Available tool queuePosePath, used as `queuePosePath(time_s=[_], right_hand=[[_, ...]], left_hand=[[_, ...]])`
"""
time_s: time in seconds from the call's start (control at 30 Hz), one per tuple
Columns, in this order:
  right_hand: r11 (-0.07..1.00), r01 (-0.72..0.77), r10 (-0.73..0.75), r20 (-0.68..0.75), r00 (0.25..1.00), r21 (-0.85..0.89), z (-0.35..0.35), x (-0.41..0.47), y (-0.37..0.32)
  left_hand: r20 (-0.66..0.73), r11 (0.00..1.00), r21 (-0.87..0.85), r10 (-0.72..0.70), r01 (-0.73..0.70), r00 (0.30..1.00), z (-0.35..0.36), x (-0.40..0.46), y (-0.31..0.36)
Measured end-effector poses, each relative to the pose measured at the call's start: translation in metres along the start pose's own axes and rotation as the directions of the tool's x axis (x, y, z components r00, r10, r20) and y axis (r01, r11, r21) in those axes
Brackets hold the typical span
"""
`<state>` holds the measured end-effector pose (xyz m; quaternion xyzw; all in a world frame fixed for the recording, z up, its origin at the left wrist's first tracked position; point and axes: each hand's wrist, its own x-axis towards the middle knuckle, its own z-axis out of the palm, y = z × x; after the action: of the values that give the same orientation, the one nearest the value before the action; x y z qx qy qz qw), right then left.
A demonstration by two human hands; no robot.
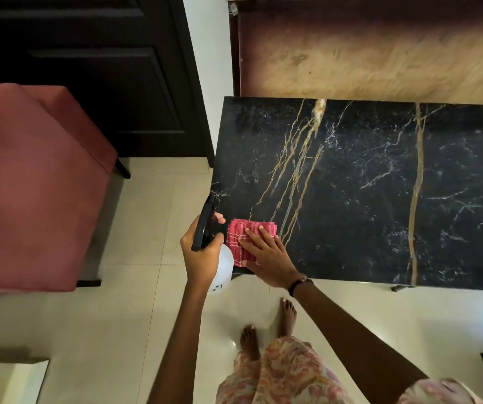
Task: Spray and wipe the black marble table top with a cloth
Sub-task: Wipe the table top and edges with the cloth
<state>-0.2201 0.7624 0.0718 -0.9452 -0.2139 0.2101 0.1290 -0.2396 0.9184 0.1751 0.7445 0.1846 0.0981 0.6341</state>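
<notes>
The black marble table top [365, 199] with gold and white veins fills the right half of the view. A folded red checked cloth [241, 239] lies at its near left corner. My right hand [266, 255] presses flat on the cloth with straight fingers. My left hand [202, 252] grips a spray bottle [224, 269] with a white body and a black trigger head, held just off the table's left edge above the floor.
A pink upholstered chair [30, 185] stands on the left. A dark wooden door [88, 68] is behind it. A brown and tan wall panel [380, 53] runs behind the table. My bare feet stand on the cream tiled floor [117, 316].
</notes>
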Motion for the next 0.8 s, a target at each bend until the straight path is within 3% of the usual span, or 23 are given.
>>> queuePosePath(time_s=[0.1,0.17,0.27,0.47,0.67,0.8], right_hand=[[0.975,0.014,-0.012,-0.011,1.000,0.220,-0.029,-0.007,-0.007],[0.891,0.056,-0.031,-0.061,0.998,0.451,-0.043,-0.017,-0.012],[0.753,0.119,-0.075,-0.095,0.993,0.647,-0.056,-0.038,-0.013],[0.632,0.185,-0.105,-0.154,0.983,0.753,-0.080,-0.064,0.009],[0.620,0.206,-0.093,-0.190,0.977,0.757,-0.114,-0.117,0.067],[0.575,0.218,-0.087,-0.207,0.975,0.788,-0.139,-0.172,0.130]], left_hand=[[0.017,1.000,-0.019,0.009,-0.009,1.000,0.005,-0.003,0.013],[0.040,1.000,-0.022,0.021,-0.020,0.999,0.009,-0.004,0.020],[0.009,1.000,-0.002,-0.028,0.028,1.000,0.019,-0.006,0.030],[0.017,0.995,0.013,-0.102,0.102,0.995,0.055,-0.020,0.053],[0.192,0.995,-0.029,0.097,-0.093,0.977,0.123,-0.063,0.090],[0.331,0.992,-0.039,0.130,-0.124,0.935,0.189,-0.097,0.105]])
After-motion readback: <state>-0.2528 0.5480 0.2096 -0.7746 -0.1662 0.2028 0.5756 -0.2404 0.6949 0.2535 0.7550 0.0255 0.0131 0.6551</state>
